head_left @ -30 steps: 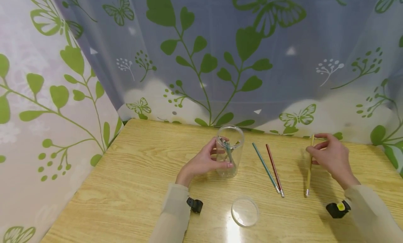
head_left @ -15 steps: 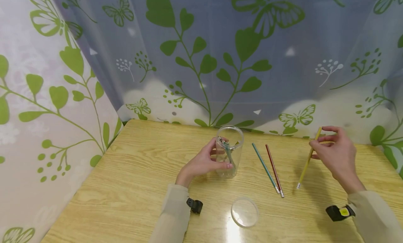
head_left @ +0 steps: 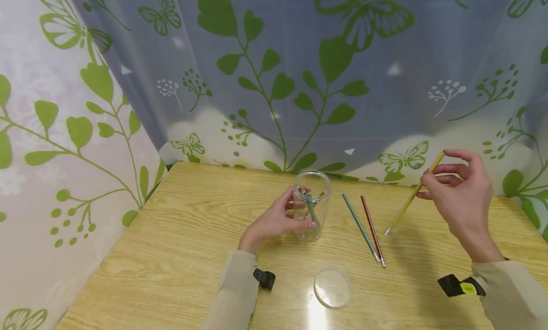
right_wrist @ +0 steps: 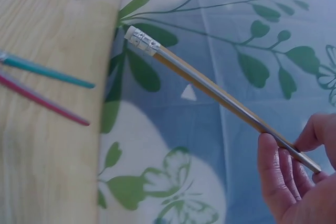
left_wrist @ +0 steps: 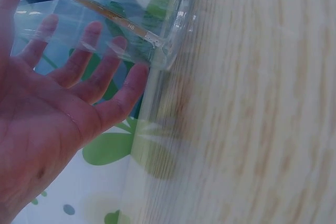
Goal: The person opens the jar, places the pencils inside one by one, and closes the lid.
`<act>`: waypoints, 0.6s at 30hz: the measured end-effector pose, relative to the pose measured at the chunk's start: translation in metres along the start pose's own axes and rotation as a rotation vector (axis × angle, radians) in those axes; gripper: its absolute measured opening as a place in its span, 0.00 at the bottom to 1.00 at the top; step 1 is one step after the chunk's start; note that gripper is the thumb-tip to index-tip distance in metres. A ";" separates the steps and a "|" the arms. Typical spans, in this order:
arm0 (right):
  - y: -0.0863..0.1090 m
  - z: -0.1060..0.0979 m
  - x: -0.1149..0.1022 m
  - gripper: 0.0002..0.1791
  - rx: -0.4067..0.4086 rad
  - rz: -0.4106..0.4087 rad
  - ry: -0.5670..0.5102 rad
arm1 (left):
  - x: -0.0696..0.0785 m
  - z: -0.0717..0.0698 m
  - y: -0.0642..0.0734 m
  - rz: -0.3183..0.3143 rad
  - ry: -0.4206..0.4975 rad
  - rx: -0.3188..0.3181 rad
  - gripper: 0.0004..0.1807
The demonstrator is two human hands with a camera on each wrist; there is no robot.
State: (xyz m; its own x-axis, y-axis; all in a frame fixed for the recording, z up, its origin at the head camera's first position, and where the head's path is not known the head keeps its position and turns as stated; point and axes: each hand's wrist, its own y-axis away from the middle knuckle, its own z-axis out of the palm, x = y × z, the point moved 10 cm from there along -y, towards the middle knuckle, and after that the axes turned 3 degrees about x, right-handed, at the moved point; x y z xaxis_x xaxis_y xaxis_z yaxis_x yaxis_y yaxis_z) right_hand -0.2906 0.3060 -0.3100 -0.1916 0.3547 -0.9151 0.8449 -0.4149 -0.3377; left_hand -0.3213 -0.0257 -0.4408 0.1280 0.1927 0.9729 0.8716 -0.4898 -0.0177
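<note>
My left hand (head_left: pixel 274 223) grips a clear plastic jar (head_left: pixel 323 213) that stands open at the top, thumb in front and fingers behind. Several pencils lean inside it; the left wrist view shows a yellow pencil (left_wrist: pixel 118 20) among them. Above the table at right, my right hand (head_left: pixel 464 204) pinches another yellow pencil (head_left: pixel 408 201) near its upper end. Its eraser end points down and left, toward the jar. Between the hands, a teal pencil (head_left: pixel 359 225) and a red pencil (head_left: pixel 371 228) lie side by side on the table, their eraser ends close together.
A round clear lid (head_left: pixel 332 288) lies on the wood-grain table (head_left: pixel 171 254) in front of the jar. Behind the table hangs a blue curtain (head_left: pixel 274 130) with green leaves and butterflies. A pale patterned cloth (head_left: pixel 47 187) covers the left side.
My right hand has lifted the yellow pencil up from the table and tilted it, its eraser end swinging left. The left hand and the jar have stayed in place.
</note>
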 end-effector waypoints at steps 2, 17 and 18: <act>0.000 0.000 -0.008 0.31 0.015 -0.004 -0.059 | -0.001 0.000 0.000 0.000 0.001 0.000 0.40; 0.000 0.003 -0.056 0.28 0.044 -0.114 -0.368 | -0.002 0.000 -0.001 -0.016 0.005 0.005 0.40; 0.001 0.004 -0.060 0.28 0.047 -0.129 -0.367 | -0.002 0.000 -0.001 -0.014 0.005 0.004 0.40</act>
State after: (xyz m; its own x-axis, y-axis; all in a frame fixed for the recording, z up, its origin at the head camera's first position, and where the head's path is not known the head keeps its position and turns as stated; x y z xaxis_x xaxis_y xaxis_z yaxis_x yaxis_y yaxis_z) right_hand -0.2805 0.2810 -0.2558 -0.4680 0.0867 -0.8795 0.7799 -0.4276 -0.4571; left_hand -0.3227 -0.0257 -0.4428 0.1134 0.1951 0.9742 0.8753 -0.4835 -0.0050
